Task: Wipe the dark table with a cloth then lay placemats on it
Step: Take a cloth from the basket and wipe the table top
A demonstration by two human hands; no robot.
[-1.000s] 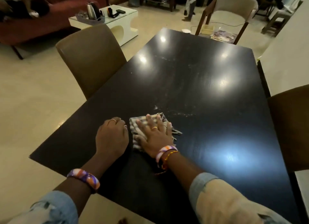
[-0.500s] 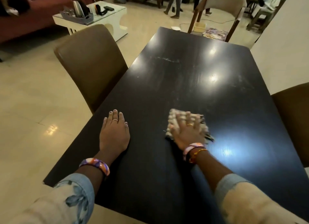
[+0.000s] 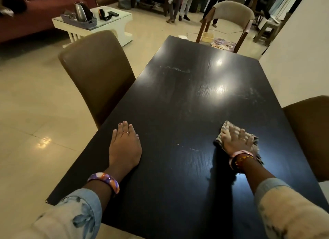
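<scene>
The dark table ran from the near edge of the view away toward the far end, its glossy top showing bright light reflections and faint pale smears near the far left part. The right hand lay flat, fingers spread, pressing down on a striped cloth at the near right side of the table, close to its right edge. The hand was not closed around the cloth; the palm and fingers simply held it against the surface, with cloth showing past the fingertips and on the wrist side. The hand looked slightly blurred. The left hand rested open and flat on the table near its left edge, fingers together, holding nothing, well apart from the cloth. A brown chair stood against the left side of the table, and another brown chair stood at the right side. Beyond the far end was a pale chair, with colourful printed mats lying on its seat.
</scene>
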